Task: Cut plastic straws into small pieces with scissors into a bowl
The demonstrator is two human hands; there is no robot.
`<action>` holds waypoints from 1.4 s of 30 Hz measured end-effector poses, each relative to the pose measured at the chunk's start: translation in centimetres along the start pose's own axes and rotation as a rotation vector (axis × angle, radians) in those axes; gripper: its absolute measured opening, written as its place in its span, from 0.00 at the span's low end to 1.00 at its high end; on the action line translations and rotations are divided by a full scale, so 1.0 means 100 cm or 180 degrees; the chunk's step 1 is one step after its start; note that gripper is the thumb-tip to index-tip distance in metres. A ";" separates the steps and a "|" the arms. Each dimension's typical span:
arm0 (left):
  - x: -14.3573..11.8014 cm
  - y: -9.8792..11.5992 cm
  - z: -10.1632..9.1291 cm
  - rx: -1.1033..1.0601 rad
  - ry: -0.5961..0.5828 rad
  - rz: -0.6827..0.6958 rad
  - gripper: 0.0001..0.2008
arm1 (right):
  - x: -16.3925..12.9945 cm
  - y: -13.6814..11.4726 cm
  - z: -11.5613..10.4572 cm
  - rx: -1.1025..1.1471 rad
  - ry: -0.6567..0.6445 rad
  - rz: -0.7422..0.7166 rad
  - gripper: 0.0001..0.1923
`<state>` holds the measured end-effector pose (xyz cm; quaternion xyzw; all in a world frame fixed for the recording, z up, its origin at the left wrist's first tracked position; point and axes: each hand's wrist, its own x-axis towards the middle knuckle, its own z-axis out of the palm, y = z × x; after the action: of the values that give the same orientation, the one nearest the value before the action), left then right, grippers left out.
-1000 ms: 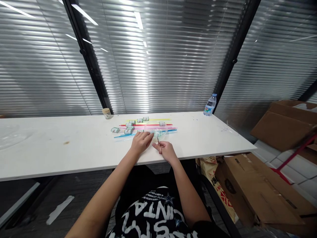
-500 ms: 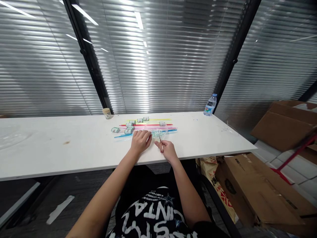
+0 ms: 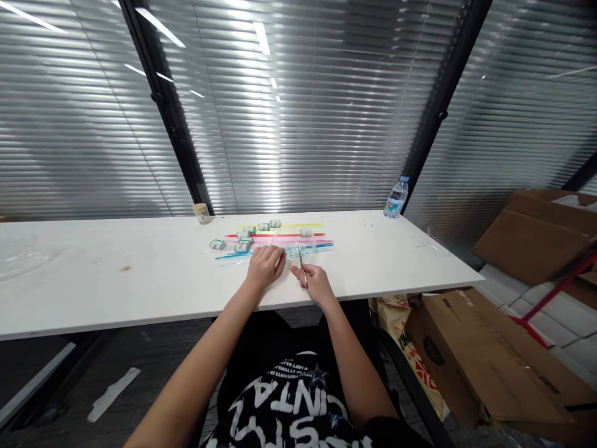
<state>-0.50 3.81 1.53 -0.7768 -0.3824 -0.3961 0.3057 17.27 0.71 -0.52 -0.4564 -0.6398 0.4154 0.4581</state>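
Pinching a thin stick (image 3: 302, 266) in a clenched right hand (image 3: 315, 282), tip aimed at the small rolls (image 3: 242, 238) on the desk (image 3: 140, 274). Left hand (image 3: 264, 266) lies flat, grip released, beside the coloured straws (image 3: 280, 239). Next likely needs steady aim at one roll.

**Changes over the last second**

Your left hand (image 3: 265, 266) has slid away from the table's front edge toward the coloured strips (image 3: 280, 239), its fingers now lying flat and reaching their near ends. Your right hand (image 3: 315, 281) has drawn slightly toward the same edge's far side, and the thin tool (image 3: 302, 269) it grips now stands more upright than before.
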 end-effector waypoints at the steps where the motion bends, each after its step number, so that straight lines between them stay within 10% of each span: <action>1: 0.000 0.000 0.000 -0.0002 -0.0012 -0.0010 0.05 | 0.000 -0.001 0.000 -0.0015 0.0012 -0.0003 0.27; 42: -0.001 -0.001 0.001 -0.0140 -0.0108 0.0085 0.07 | -0.001 0.001 0.000 -0.0025 -0.0077 -0.0026 0.25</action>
<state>-0.56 3.92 1.43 -0.7950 -0.3683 -0.3870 0.2873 17.29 0.67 -0.66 -0.4505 -0.6487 0.4165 0.4502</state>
